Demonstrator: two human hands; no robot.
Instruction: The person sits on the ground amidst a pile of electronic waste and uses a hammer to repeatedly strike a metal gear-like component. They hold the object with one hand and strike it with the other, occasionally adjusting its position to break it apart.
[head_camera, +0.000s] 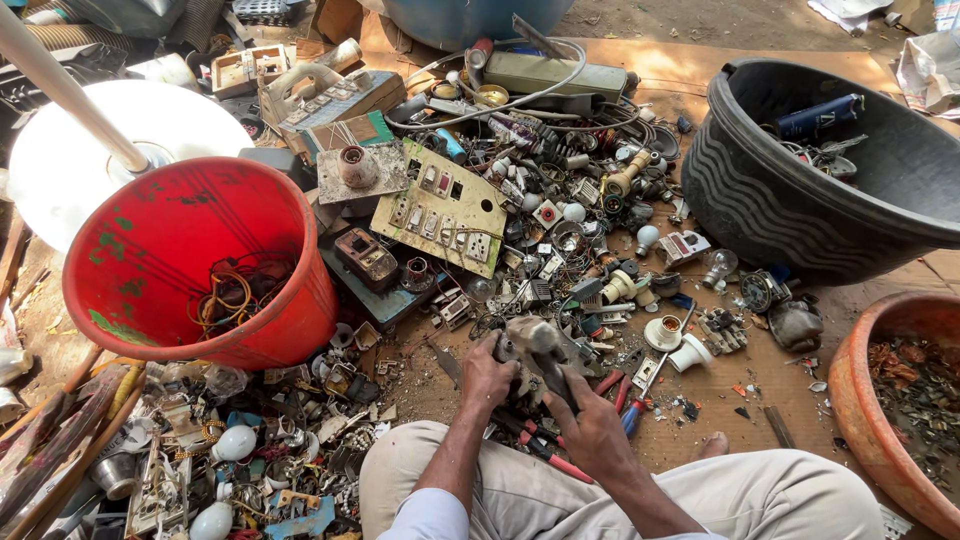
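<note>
**Scrap electrical part held at lower centre of frame**

Scrap electrical part, grey and dirt-caked, sits at lower centre of the frame, just above the person's knees. Its exact type cannot be made out; fingers cover its lower half and its outline blends into the surrounding debris. What shows is an irregular, dull metallic body with a rounded top.

Left hand is closed around the part's left side, knuckles up. Right hand grips a dark tool whose tip meets the part; the kind of tool cannot be told. Both forearms reach forward from the bottom edge.

Red-handled pliers lie on the cardboard beneath the hands. Red bucket stands at left, black tub at upper right, a beige switch panel above centre.
</note>
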